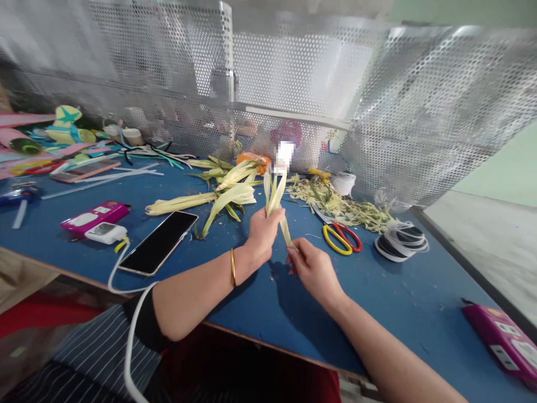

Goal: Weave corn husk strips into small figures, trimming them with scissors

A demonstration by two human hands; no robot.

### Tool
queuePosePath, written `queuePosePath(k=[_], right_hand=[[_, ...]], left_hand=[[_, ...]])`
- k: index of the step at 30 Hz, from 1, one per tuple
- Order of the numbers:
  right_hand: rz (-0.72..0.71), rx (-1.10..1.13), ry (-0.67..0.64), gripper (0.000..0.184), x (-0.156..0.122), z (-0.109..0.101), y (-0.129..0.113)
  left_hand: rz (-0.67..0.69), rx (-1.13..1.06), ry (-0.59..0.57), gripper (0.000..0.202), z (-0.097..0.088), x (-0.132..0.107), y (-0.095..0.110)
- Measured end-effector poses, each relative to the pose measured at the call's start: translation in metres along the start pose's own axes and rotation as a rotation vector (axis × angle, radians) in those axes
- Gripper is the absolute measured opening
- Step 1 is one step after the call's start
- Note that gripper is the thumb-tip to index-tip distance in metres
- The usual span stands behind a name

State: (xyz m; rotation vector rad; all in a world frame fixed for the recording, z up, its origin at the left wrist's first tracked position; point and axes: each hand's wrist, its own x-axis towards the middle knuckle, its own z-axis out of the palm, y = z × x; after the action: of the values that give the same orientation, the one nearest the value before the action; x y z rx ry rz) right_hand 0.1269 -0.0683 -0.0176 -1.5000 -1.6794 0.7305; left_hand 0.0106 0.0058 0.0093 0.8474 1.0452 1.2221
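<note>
Pale yellow-green corn husk strips [276,193] stand upright in my left hand [265,231], whose fingers are closed round their lower part. My right hand [312,267] pinches the lower end of one husk strip, which slants down from the left hand. Both hands are above the blue table near its front edge. Left of them lies a pile of corn husks [235,190]. Scissors [340,238] with one yellow and one red handle rest to the right, beside a heap of husk scraps [335,201].
A phone [159,243], a magenta box [98,217] and a white cable [133,336] are at the left. A spool of white cord [400,242] stands at the right, with another magenta box [503,341] near the corner. A perforated metal screen [293,73] rises behind the table.
</note>
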Motion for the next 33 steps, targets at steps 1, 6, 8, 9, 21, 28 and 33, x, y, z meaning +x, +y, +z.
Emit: queuePosePath(k=[1, 6, 8, 9, 21, 28, 33], right_hand=[[0.015, 0.065, -0.005, 0.021, 0.001, -0.001, 0.002], [0.162, 0.293, 0.018, 0.033, 0.01, -0.008, 0.011], [0.188, 0.298, 0.048, 0.034, 0.011, -0.01, 0.011], [0.191, 0.299, 0.065, 0.035, 0.012, -0.011, 0.011], [0.15, 0.292, 0.063, 0.043, 0.022, -0.017, 0.023], [0.091, 0.072, 0.115, 0.036, 0.024, -0.028, 0.022], [0.147, -0.515, 0.273, 0.021, 0.031, -0.053, 0.038]], left_hand=[[0.031, 0.001, 0.014, 0.032, -0.001, 0.001, 0.0], [0.109, 0.0, -0.012, 0.028, -0.004, 0.004, 0.004], [0.116, -0.015, -0.023, 0.029, -0.004, 0.005, 0.005], [0.114, -0.023, -0.027, 0.03, -0.004, 0.005, 0.005], [0.065, 0.161, -0.06, 0.029, -0.007, 0.009, 0.001], [0.13, 0.095, 0.092, 0.027, -0.006, 0.011, 0.0], [0.175, 0.088, 0.186, 0.021, -0.014, 0.024, 0.009]])
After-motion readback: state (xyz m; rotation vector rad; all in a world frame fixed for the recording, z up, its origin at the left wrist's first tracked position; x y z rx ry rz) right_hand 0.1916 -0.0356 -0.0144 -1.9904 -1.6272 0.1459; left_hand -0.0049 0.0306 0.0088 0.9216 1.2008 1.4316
